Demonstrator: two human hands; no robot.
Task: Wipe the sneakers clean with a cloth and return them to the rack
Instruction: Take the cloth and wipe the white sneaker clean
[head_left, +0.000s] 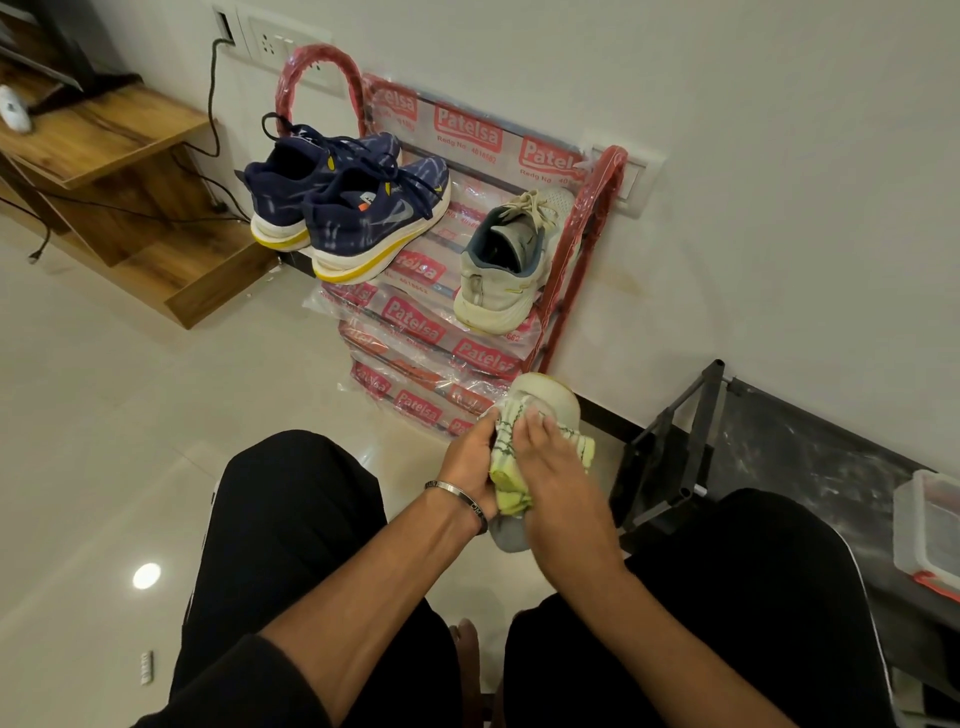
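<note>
Head view is showing a pale sneaker (550, 402) (partly hidden) under a yellow-green cloth (511, 486). The left hand (470, 462) is gripping the sneaker while the right hand (550, 457) is pressing the cloth flat. Its mate (506, 265) and a navy pair (343, 197) are sitting on the red rack (563, 291).

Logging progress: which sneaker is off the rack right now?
The pale grey sneaker, held by the left hand while the right hand presses the cloth on it. Three others sit on the rack.

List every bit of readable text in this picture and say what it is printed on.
"Patelsa": red labels repeated across the plastic wrap of the shoe rack.
"Redg No" plus digits under those labels: digits too blurred to read reliably.
Navy sneakers: logo only, no legible words.
Bracelet engraving: too small to read.
</note>
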